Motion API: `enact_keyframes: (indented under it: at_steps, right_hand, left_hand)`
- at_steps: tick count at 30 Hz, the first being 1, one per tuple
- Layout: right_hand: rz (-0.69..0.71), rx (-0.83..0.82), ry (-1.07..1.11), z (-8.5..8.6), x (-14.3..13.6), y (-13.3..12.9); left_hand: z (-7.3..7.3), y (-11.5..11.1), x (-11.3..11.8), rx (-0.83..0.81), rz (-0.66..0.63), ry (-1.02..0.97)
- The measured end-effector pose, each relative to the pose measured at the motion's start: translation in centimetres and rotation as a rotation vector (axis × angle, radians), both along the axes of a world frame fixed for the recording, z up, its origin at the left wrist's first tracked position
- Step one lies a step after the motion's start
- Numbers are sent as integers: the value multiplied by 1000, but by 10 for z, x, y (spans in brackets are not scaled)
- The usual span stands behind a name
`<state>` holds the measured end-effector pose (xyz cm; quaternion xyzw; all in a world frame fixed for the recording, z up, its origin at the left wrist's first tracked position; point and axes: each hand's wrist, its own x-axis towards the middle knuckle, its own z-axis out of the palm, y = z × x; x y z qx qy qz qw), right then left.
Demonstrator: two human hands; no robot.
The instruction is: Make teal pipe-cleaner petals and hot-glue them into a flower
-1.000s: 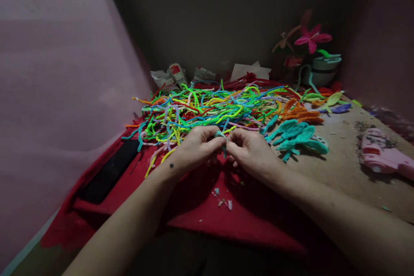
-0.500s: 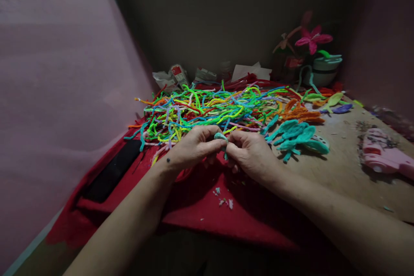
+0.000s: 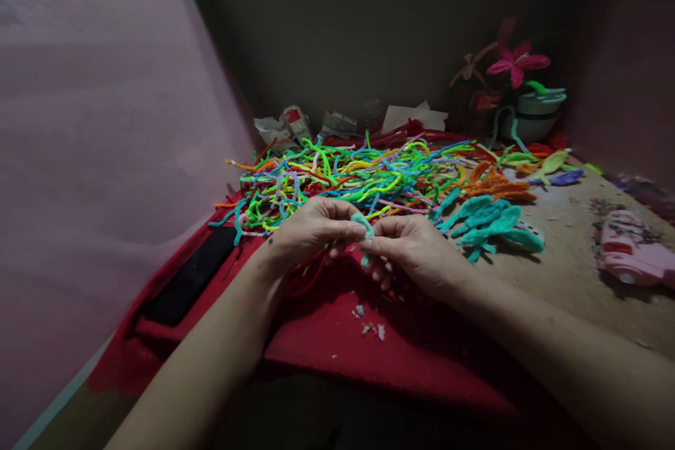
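While pinching a teal piece [image 3: 362, 223] with left hand [image 3: 313, 226] and right hand [image 3: 419, 253] behind the surface's [image 3: 572, 253] front edge, could kink it by overtwisting.

The fingers [image 3: 342, 211] partly hide the teal piece [image 3: 361, 221], the pink tool [image 3: 633, 251] runs out of view, and I can't read the packet [image 3: 297, 124].

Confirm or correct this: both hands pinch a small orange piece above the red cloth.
The color is wrong. In the head view, the small piece that the left hand and right hand pinch above the red cloth is pale teal, not orange.
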<state>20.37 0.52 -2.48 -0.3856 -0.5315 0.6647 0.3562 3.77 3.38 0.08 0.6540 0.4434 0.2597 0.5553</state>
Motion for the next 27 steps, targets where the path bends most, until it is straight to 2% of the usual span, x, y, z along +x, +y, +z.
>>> enact_keyframes:
  at_steps: [5,13,20,23,27]
  right_hand:
    - [-48,27,-23,-1,1,1]
    - [17,35,112,-4,3,5]
    - [97,27,45,-4,4,5]
    - [96,26,-6,-3,3,5]
    - [24,96,-142,-3,1,5]
  left_hand:
    - [-5,-2,8,13,126,-108]
    - [-10,-1,13,-61,143,-280]
    - [-3,-7,10,-24,51,-224]
    - [-3,-6,8,10,74,-168]
    - [-4,-4,7,39,112,-42]
